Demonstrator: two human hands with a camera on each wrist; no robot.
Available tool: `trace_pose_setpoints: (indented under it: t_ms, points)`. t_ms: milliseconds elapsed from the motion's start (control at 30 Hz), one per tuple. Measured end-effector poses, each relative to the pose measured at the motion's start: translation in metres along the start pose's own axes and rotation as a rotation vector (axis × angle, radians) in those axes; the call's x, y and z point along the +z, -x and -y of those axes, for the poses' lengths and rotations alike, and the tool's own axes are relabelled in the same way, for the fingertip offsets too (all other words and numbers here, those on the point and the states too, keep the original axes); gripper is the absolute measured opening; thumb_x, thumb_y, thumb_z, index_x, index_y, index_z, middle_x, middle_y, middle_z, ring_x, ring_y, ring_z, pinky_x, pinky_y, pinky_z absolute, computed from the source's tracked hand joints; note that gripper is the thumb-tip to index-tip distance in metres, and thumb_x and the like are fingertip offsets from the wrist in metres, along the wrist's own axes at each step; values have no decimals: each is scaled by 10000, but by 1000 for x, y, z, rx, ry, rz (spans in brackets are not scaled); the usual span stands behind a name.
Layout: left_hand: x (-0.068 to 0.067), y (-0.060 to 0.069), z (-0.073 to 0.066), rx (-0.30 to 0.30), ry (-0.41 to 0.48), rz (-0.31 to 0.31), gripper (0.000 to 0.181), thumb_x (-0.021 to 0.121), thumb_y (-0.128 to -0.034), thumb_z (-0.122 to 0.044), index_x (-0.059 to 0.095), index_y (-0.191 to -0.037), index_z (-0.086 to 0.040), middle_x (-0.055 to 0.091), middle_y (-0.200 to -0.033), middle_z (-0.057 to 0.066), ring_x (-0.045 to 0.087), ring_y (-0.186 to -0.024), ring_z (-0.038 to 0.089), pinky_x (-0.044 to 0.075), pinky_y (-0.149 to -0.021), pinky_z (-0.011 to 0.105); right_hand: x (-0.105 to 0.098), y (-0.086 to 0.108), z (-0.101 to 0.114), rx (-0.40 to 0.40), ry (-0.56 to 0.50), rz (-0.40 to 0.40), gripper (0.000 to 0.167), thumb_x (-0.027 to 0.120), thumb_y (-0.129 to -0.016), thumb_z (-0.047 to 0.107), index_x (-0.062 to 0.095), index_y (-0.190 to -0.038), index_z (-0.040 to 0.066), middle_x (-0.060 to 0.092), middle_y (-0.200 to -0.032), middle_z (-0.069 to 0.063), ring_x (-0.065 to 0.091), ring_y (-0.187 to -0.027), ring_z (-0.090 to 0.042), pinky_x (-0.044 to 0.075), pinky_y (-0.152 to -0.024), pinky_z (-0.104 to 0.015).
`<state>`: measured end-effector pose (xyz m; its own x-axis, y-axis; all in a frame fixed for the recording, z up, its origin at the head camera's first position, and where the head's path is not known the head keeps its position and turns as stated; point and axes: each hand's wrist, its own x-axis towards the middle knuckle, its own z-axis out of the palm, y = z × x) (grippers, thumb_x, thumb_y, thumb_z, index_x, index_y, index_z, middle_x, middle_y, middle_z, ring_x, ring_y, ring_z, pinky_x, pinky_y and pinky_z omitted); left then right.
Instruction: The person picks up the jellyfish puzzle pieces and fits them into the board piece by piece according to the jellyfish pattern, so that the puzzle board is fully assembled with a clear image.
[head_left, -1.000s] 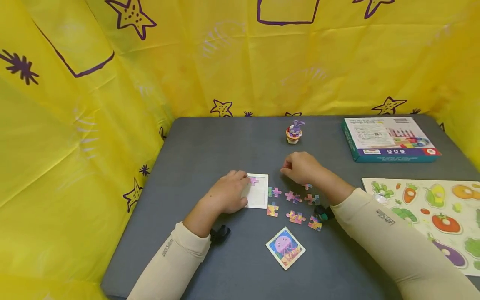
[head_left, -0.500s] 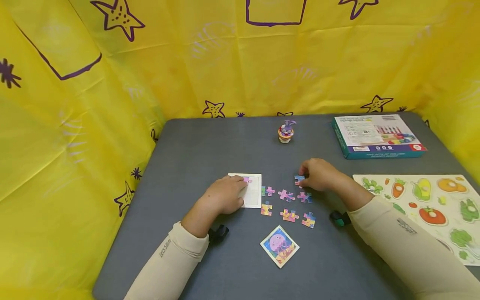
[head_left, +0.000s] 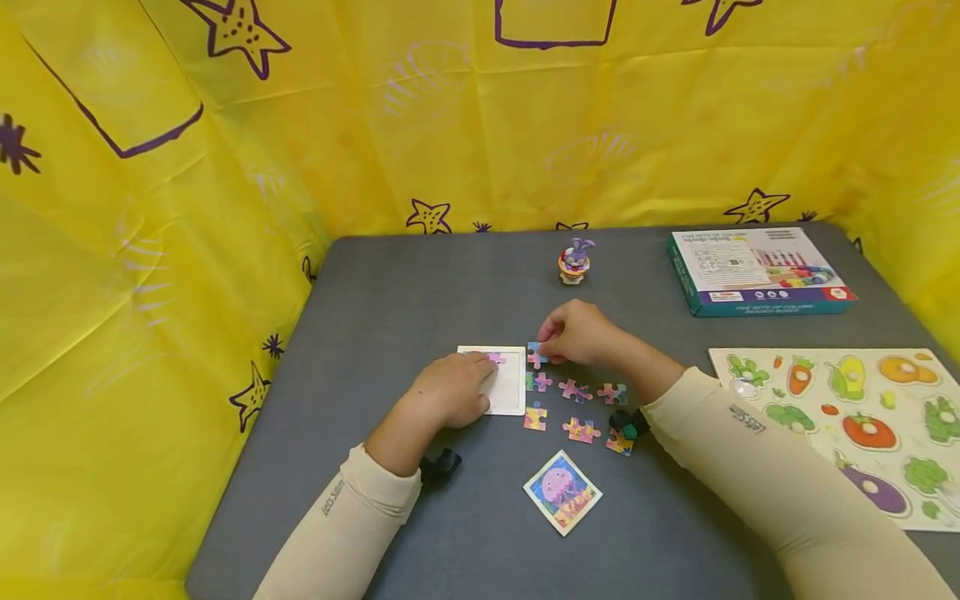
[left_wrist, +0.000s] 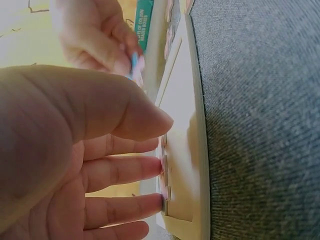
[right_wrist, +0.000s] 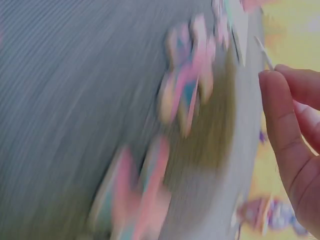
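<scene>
Blue-and-pink jigsaw piece (head_left: 534, 353) is pinched between thumb and fingers of the right hand (head_left: 581, 333), just right of the white puzzle tray's (head_left: 507, 402) far right corner; looks lifted off the surface (head_left: 420, 300) in the wrist views. Left hand (head_left: 452, 389): fingers extended, fingertips on the pink piece (head_left: 498, 358) inside the tray along its far side. That hand covers the tray's left part, so contents under it can't be told.

Six loose pieces (head_left: 576, 390) sit right of the tray in two rows of three, the leftmost near its edge. A black wrist device (head_left: 628, 423) blocks part of the near-right one from the head view. Jellyfish picture card (head_left: 562, 492) lies nearer the person, turned cornerwise.

Further out: bunny figurine (head_left: 574, 262) beyond the right hand, teal-sided box (head_left: 761, 271) far right, vegetable board (head_left: 813, 429) below it, its near-left part behind the right sleeve (head_left: 720, 442). Yellow curtain (head_left: 600, 100) behind.
</scene>
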<state>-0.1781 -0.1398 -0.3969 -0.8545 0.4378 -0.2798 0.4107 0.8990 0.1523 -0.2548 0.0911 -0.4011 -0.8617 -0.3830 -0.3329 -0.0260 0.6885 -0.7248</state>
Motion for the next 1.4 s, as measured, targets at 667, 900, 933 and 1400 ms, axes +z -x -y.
trace_pose_setpoints:
  t_ms: [667,900,933,1400]
  points:
    - [4,0,-1,-29,-57,24,612,606,-929,-213,492,-1528,-264,513,-1528,40,544,-1331,311,470,-1054,492,32,-27,27,-9,51,37,35,813,-860,118,787,-850,97,733,-739,-15,692,-643,-106,558,-629,-235]
    - [4,-2,-4,-19,-107,31,573,592,-950,-234,511,-1516,-272,515,-1517,53,550,-1299,318,473,-1047,487,29,-31,27,-58,279,7,117,790,-867,211,783,-762,159,685,-632,37,631,-666,-128,478,-654,-269]
    - [4,-2,-4,-21,-110,33,572,593,-953,-238,509,-1518,-269,512,-1520,56,545,-1304,316,469,-1054,486,28,-32,27,-63,304,1,135,783,-869,220,778,-747,163,675,-622,38,619,-677,-139,464,-654,-278]
    - [6,-2,-1,-17,-76,34,610,635,-952,-269,474,-1540,-250,461,-1551,61,451,-1387,293,399,-1131,489,28,-8,15,-171,468,-20,96,711,-943,217,733,-875,152,666,-803,2,605,-759,-190,494,-742,-385]
